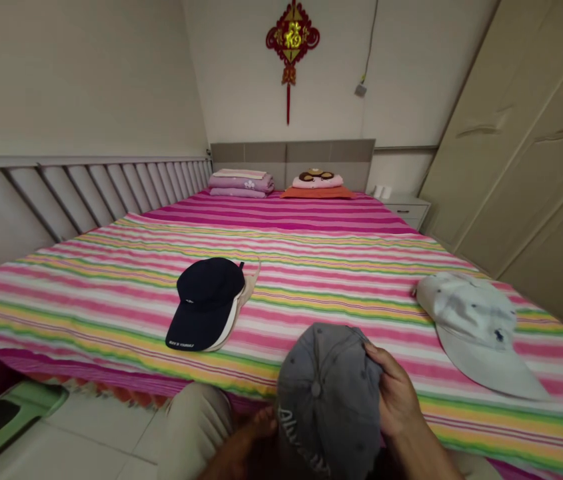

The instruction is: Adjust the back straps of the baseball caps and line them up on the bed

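Note:
A grey cap (328, 393) with white lettering is held up at the front edge of the bed. My right hand (397, 393) grips its right side, the thumb on the outside and the fingers partly behind the cloth. On the left side, my left hand (261, 430) is closed at the cap's lower edge, dim and partly hidden. A dark navy cap (207, 297) lies on the striped sheet to the left, over a white and beige cap (244, 300). Over to the right rests a white cap (476, 320) with a small dark logo, its brim towards me.
The striped bed sheet (331, 267) spreads ahead. Folded purple bedding (241, 184) and a pink pillow (318, 181) lie by the headboard (324, 153). A metal rail (111, 193) runs along the left, a green stool (21, 413) stands lower left, and a nightstand (406, 208) stands back right.

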Demonstrator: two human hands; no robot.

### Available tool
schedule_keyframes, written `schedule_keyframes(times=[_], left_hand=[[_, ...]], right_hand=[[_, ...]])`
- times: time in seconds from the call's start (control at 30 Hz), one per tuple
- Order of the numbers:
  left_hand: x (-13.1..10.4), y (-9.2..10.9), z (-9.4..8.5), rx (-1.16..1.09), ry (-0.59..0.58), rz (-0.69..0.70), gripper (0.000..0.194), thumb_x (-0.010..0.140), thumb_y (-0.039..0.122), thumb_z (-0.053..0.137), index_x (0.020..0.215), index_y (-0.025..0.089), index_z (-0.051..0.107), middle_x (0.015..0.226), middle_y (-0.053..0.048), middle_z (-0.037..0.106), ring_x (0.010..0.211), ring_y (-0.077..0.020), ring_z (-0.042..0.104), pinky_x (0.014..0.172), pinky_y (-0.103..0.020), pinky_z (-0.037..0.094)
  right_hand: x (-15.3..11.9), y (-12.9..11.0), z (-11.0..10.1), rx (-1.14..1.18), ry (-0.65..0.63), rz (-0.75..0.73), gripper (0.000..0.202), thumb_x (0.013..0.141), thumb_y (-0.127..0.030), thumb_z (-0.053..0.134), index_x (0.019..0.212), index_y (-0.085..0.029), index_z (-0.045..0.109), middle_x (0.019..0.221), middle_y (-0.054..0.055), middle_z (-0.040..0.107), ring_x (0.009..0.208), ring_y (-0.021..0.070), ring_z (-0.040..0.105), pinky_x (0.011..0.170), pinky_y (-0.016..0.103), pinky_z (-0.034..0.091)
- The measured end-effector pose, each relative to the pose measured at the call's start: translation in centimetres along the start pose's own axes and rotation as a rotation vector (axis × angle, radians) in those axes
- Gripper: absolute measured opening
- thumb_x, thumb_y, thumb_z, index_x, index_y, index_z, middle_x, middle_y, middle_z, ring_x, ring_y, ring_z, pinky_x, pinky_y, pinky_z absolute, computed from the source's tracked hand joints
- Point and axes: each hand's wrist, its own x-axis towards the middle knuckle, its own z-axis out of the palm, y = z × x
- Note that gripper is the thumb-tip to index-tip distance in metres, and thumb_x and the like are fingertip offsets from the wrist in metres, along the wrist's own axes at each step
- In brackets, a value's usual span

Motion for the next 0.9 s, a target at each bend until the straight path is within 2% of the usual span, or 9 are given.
schedule_keyframes(times=[0.1, 0.2, 0.3, 0.4, 0.5, 0.6, 0.7, 0.8, 0.9], left_hand=[[-0.1, 1.0, -0.1, -0.025, 0.1, 0.088, 0.019, 0.062, 0.03, 0.068, 0.079, 0.022, 0.067, 0.079, -0.004, 0.068, 0.081, -0.0221, 0.062, 0.075, -0.032, 0.044], [-0.1, 4.9, 0.5, -0.054, 0.247, 0.212, 0.011, 0.062, 0.021, 0.07, 0.071, 0.017, 0.066, 0.069, -0.002, 0.067, 0.067, -0.014, 0.062, 0.068, -0.023, 0.046], [0.2, 10.7, 1.9, -0.027, 0.318, 0.292, 0.013, 0.058, 0.014, 0.072, 0.068, 0.013, 0.064, 0.062, -0.002, 0.066, 0.054, -0.0104, 0.059, 0.056, -0.019, 0.046], [0.4, 17.5, 3.6, 0.003, 0.353, 0.47, 0.01, 0.059, 0.007, 0.07, 0.062, 0.01, 0.061, 0.053, -0.001, 0.063, 0.044, -0.0095, 0.055, 0.045, -0.017, 0.044], [0.4, 24.2, 4.6, -0.033, 0.382, 0.607, 0.007, 0.074, 0.009, 0.057, 0.07, 0.012, 0.062, 0.058, -0.001, 0.066, 0.051, -0.0096, 0.06, 0.053, -0.018, 0.049], [0.1, 28.8, 4.0, -0.142, 0.499, 0.703, 0.02, 0.083, 0.013, 0.043, 0.088, 0.011, 0.062, 0.065, -0.004, 0.068, 0.056, -0.0127, 0.063, 0.06, -0.024, 0.053], [-0.6, 29.9, 1.7, -0.167, 0.641, 0.633, 0.024, 0.083, 0.01, 0.04, 0.099, 0.01, 0.058, 0.058, -0.003, 0.065, 0.046, -0.0116, 0.06, 0.052, -0.022, 0.053], [-1.5, 28.2, -1.2, -0.159, 0.727, 0.538, 0.027, 0.082, 0.004, 0.038, 0.102, 0.006, 0.055, 0.054, -0.003, 0.063, 0.038, -0.0117, 0.056, 0.039, -0.02, 0.049], [-2.4, 25.8, -3.4, -0.15, 0.792, 0.486, 0.026, 0.082, 0.005, 0.037, 0.101, 0.007, 0.054, 0.051, -0.002, 0.061, 0.034, -0.0112, 0.053, 0.031, -0.018, 0.044]], right_hand=[[1.6, 0.0, -1.1, 0.096, 0.072, -0.127, 0.019, 0.052, -0.022, 0.07, 0.069, -0.021, 0.062, 0.06, -0.003, 0.067, 0.069, 0.0169, 0.064, 0.069, 0.028, 0.051], [3.5, 0.2, -2.9, 0.203, 0.144, -0.181, 0.017, 0.054, -0.019, 0.07, 0.069, -0.02, 0.062, 0.064, -0.004, 0.068, 0.062, 0.0113, 0.062, 0.064, 0.021, 0.051], [4.6, 0.5, -4.6, 0.173, 0.164, -0.129, 0.009, 0.058, -0.017, 0.068, 0.063, -0.019, 0.061, 0.062, -0.002, 0.066, 0.058, 0.0131, 0.062, 0.06, 0.025, 0.053], [4.9, 0.9, -5.7, 0.2, 0.214, -0.11, 0.009, 0.06, -0.016, 0.067, 0.06, -0.02, 0.059, 0.065, 0.001, 0.067, 0.068, 0.0181, 0.065, 0.066, 0.032, 0.055], [4.8, 1.3, -6.2, 0.229, 0.241, -0.09, 0.009, 0.06, -0.013, 0.066, 0.065, -0.019, 0.06, 0.073, 0.005, 0.068, 0.076, 0.0199, 0.065, 0.069, 0.033, 0.055], [4.5, 1.8, -6.6, 0.23, 0.258, -0.037, 0.009, 0.063, -0.01, 0.062, 0.069, -0.016, 0.061, 0.076, 0.008, 0.07, 0.075, 0.0192, 0.066, 0.066, 0.031, 0.055], [4.2, 2.4, -7.3, 0.216, 0.275, 0.005, 0.011, 0.065, -0.007, 0.059, 0.073, -0.015, 0.062, 0.078, 0.008, 0.071, 0.074, 0.0193, 0.066, 0.061, 0.028, 0.055], [4.0, 2.8, -8.1, 0.204, 0.29, 0.032, 0.014, 0.066, -0.006, 0.057, 0.075, -0.015, 0.063, 0.079, 0.006, 0.071, 0.072, 0.0182, 0.067, 0.054, 0.024, 0.053], [4.2, 2.9, -8.7, 0.197, 0.292, 0.037, 0.016, 0.066, -0.005, 0.057, 0.075, -0.016, 0.062, 0.079, 0.005, 0.071, 0.067, 0.0172, 0.066, 0.051, 0.023, 0.052]])
